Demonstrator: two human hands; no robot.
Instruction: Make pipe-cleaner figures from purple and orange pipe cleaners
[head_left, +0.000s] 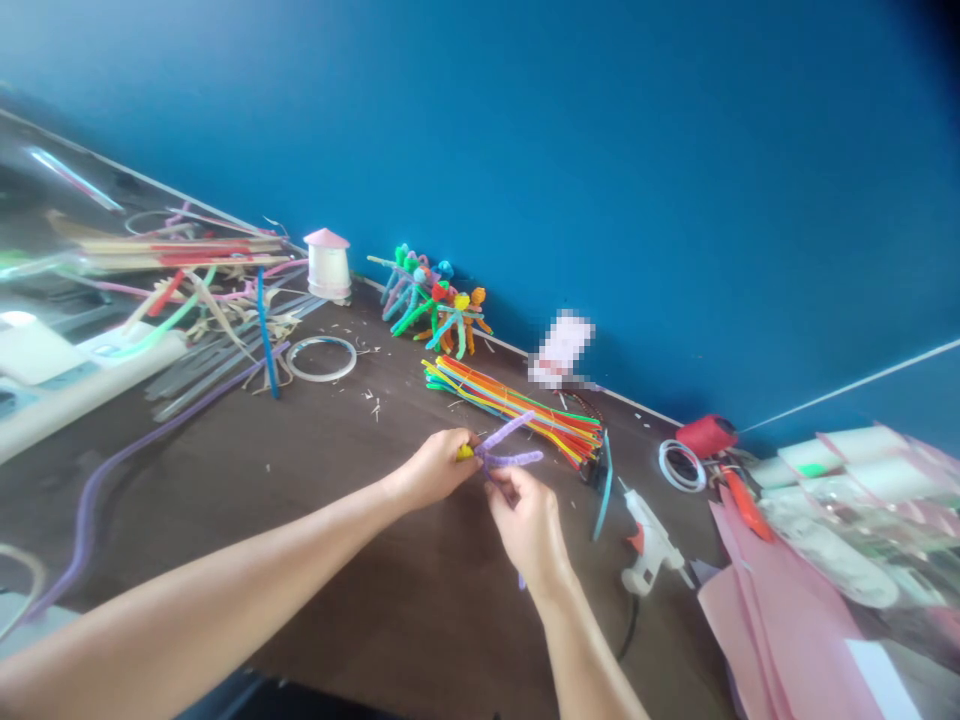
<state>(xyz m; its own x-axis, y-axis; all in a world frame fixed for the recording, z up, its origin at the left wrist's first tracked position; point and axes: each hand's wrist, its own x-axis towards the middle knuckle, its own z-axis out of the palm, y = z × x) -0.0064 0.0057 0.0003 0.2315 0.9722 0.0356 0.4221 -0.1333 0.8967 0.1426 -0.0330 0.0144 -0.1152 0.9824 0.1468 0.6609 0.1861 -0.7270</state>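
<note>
My left hand (444, 464) is closed round a small pipe cleaner figure with a yellow end (466, 452) and purple limbs (508, 430). Two of the purple limbs stick out to the right, coiled thick. Close beside it, my right hand (523, 510) pinches another purple strand of the same figure, and a purple tip shows below the wrist. Just beyond both hands lies a tied bundle of coloured pipe cleaners (517, 405). Behind that, several finished-looking pipe cleaner figures (435, 295) stand in a cluster near the wall.
A glue gun (651, 545) lies to the right, with pink sheets (780, 600), a red spool (706, 437) and a tape ring (682, 466) nearby. Leftward are a clear ring (322, 358), a white pot with a pink lid (328, 268), and a long purple pipe cleaner (112, 470).
</note>
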